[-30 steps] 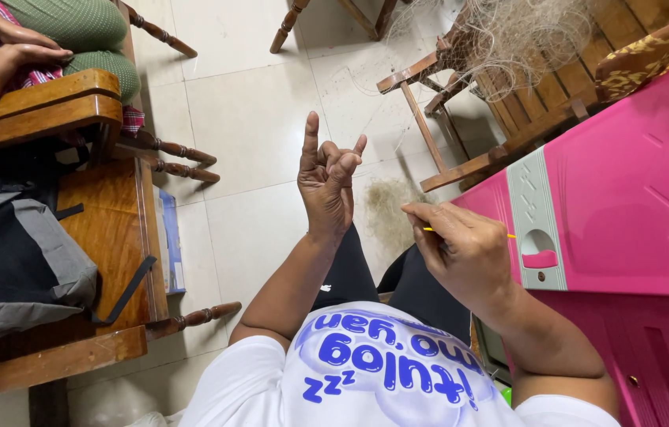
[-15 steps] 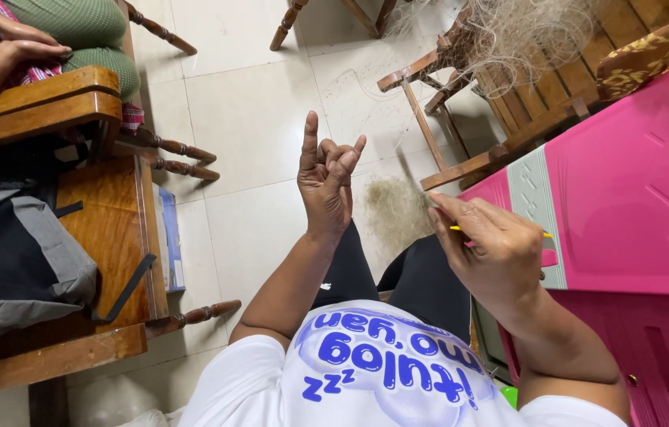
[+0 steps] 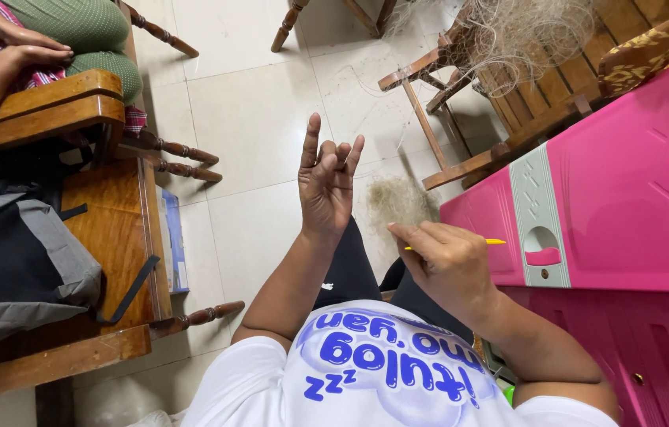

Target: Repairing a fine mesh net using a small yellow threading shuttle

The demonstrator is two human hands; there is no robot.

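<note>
— What is the right hand (image 3: 449, 265) gripping?

— It is closing around a thin yellow tool (image 3: 492, 241), maybe a netting needle or a pencil; I cannot tell which. Only the tip is poking out past the knuckles, on the side of the pink cabinet (image 3: 627, 190). The fingers are curling tight, thumb pressing forward.

— And the left hand (image 3: 326, 186)?

— It is standing upright, palm turned toward the person, wrist straight above a raised forearm. The index finger and little finger are pointing up, and the middle ones are folding down. It may be holding fine line stretched between the fingers, but the strands are too thin to make out.

— How are the hands lying relative to each other?

— The right one is sitting lower and nearer the body, the left higher and farther out, with a small gap between them.

— What is lying around them?

— Just beyond the right hand, a pale clump of netting (image 3: 397, 202) is resting on the tiled floor (image 3: 247, 119). Farther beyond it, more tangled net (image 3: 532, 32) is draping over a wooden chair (image 3: 508, 103). Well off from the left hand, a grey backpack (image 3: 18, 269) is sitting on a wooden bench (image 3: 113, 237), and another person's hand (image 3: 30, 59) is resting on a lap.
</note>
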